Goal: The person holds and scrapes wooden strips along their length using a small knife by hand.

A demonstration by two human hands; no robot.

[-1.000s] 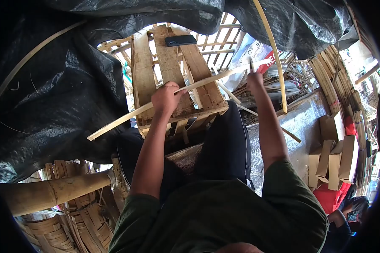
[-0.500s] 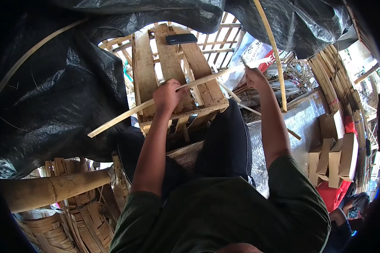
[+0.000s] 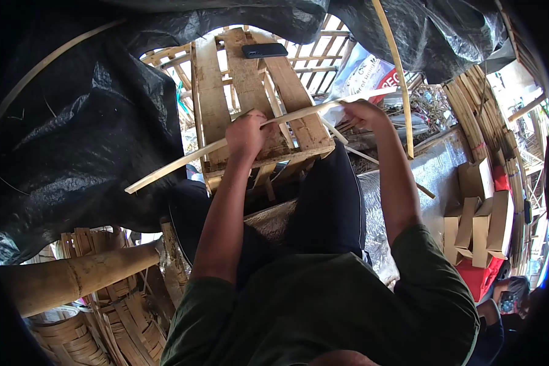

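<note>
A long, pale bamboo strip [image 3: 183,163] slants across in front of me, rising from lower left to upper right. My left hand [image 3: 247,135] is closed round its middle, over the near part of a slatted wooden crate [image 3: 244,79]. Farther along, my right hand [image 3: 363,114] is closed with its fingertips at the strip's right part. Whether a small tool is also in that hand is hidden. Beyond it, the strip's right end looks bright white in the light. The crate stands just before my knees, and a black phone [image 3: 265,50] lies on its far slats.
Black plastic sheeting [image 3: 104,122] hangs left and above. A curved bamboo strip [image 3: 399,79] dangles near my right hand. Small cardboard boxes [image 3: 474,226] stand at right, beside a bundle of bamboo [image 3: 488,116]. A thick bamboo pole [image 3: 85,274] lies at left. Another person [image 3: 494,311] is partly visible at lower right.
My right hand has shifted slightly left and down along the bamboo strip, its fingers now lower against it. My left hand keeps its hold, and the view has tilted a little.
</note>
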